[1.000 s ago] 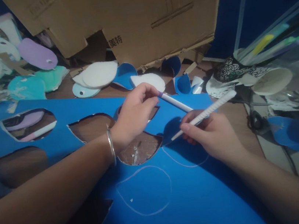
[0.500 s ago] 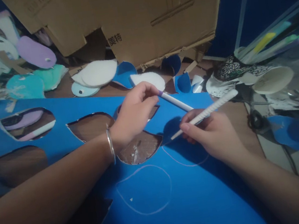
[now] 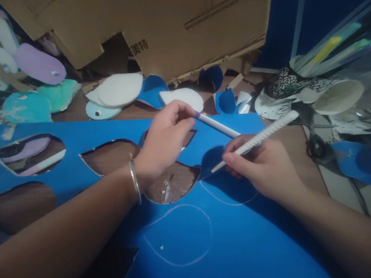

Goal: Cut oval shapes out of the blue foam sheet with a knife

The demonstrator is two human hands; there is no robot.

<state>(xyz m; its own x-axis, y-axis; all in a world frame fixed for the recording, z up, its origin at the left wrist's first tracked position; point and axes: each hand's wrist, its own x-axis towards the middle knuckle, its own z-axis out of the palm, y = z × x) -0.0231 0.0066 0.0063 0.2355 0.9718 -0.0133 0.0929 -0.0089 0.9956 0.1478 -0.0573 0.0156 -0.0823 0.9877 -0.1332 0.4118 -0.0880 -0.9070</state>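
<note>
A blue sheet [image 3: 273, 246] with several rounded, pointed cutouts lies across the table. My left hand [image 3: 163, 140] rests over its upper middle, thumb and fingers closed at the purple end of a white marker [image 3: 220, 125]. The marker's other end reaches to my right hand [image 3: 261, 160]. That hand is closed around a white pen-shaped craft knife [image 3: 257, 138] with a textured handle. Its thin tip points down-left, close to the right corner of a cutout [image 3: 173, 184]; contact is unclear. Pale drawn outlines [image 3: 211, 227] mark the sheet below, one partly shaded by my right hand.
A cut cardboard box [image 3: 170, 30] stands behind the sheet. White, purple and teal foam shapes [image 3: 40, 63] pile up at the left. Cups with markers [image 3: 328, 52] stand at the right, near cables [image 3: 318, 148] and a blue piece [image 3: 357, 158].
Both hands keep nearly the same pose, and the knife tip stays near the cutout's corner. The whole view has shifted very slightly.
</note>
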